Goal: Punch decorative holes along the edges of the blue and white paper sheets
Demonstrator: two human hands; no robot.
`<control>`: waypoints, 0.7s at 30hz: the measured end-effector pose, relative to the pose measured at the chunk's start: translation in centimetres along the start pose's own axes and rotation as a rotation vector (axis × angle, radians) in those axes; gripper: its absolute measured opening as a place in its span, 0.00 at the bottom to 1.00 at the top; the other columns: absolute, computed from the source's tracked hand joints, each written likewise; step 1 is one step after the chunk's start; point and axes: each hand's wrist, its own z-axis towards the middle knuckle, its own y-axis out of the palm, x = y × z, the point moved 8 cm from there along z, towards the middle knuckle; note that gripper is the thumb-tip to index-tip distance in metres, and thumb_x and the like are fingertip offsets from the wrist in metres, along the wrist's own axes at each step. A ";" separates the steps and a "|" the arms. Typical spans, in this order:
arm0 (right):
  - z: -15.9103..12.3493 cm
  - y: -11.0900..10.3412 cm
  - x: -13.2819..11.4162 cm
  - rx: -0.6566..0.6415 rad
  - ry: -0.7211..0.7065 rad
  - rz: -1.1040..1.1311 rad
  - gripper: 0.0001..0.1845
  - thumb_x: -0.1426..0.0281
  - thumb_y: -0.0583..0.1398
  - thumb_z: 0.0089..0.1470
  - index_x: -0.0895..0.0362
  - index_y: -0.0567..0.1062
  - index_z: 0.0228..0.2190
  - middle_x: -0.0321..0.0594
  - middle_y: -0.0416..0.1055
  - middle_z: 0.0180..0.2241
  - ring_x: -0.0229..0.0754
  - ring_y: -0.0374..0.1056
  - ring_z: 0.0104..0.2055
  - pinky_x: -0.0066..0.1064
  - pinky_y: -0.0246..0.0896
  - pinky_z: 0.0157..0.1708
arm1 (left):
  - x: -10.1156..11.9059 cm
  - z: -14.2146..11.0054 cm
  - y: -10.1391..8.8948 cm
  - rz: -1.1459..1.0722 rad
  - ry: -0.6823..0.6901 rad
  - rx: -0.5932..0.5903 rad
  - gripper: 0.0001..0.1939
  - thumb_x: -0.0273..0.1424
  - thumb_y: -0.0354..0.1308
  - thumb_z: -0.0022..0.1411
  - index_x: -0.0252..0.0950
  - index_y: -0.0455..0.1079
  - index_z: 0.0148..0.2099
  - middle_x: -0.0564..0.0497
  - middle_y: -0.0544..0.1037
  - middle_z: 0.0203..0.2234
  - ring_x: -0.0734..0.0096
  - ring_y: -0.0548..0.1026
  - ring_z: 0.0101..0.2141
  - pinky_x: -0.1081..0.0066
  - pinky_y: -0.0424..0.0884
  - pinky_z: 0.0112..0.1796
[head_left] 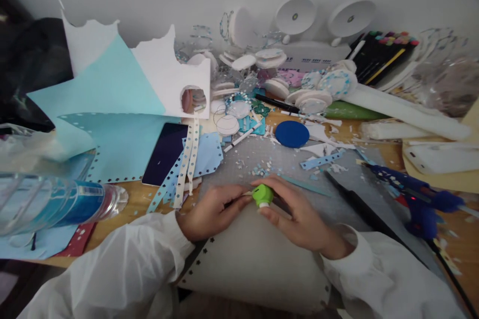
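Observation:
My right hand (pixel 295 212) is closed around a small bright green craft punch (pixel 263 193) with a white part at its lower side. My left hand (pixel 217 209) pinches the edge of a pale sheet of paper (pixel 258 259) close to the punch. The sheet hangs over the table's front edge, towards me. Small flower-shaped holes run along its left side, and another shows near its lower right corner. Whether the paper's edge sits inside the punch's slot is hidden by the fingers.
A blue glue gun (pixel 415 189) with a red light lies at the right. A water bottle (pixel 67 204) lies at the left, near a dark phone (pixel 164 152) and punched paper strips (pixel 187 159). Behind are a blue disc (pixel 292 133), white foam discs and markers (pixel 389 55).

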 end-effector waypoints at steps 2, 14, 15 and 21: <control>-0.1 -0.1 0.4 0.008 0.037 0.032 0.18 0.67 0.58 0.59 0.52 0.65 0.51 0.42 0.67 0.47 0.43 0.64 0.50 0.34 0.60 0.50 | 0.0 0.0 -0.3 0.018 -0.007 0.032 0.15 0.31 0.48 0.68 0.33 0.64 0.28 0.56 0.66 0.20 0.77 0.65 0.24 0.77 0.60 0.26; 0.2 0.5 0.9 -0.009 0.078 0.034 0.17 0.64 0.59 0.58 0.55 0.67 0.48 0.46 0.70 0.46 0.46 0.67 0.49 0.39 0.64 0.48 | 0.3 0.0 -0.6 0.136 -0.071 0.015 0.17 0.33 0.45 0.69 0.35 0.60 0.26 0.58 0.62 0.18 0.78 0.63 0.21 0.76 0.57 0.24; 0.2 0.5 0.9 -0.005 0.079 0.031 0.16 0.65 0.59 0.58 0.55 0.67 0.47 0.46 0.70 0.46 0.47 0.67 0.48 0.39 0.64 0.47 | 0.2 0.0 -0.6 0.109 -0.075 0.004 0.18 0.34 0.45 0.69 0.34 0.61 0.26 0.58 0.62 0.18 0.78 0.63 0.22 0.76 0.57 0.24; 0.0 0.3 1.1 0.016 0.087 0.017 0.16 0.64 0.59 0.57 0.56 0.67 0.47 0.47 0.71 0.44 0.47 0.68 0.46 0.39 0.65 0.46 | -0.7 -0.1 -0.5 0.038 -0.107 0.001 0.15 0.35 0.46 0.68 0.32 0.67 0.33 0.56 0.66 0.21 0.77 0.64 0.24 0.76 0.58 0.25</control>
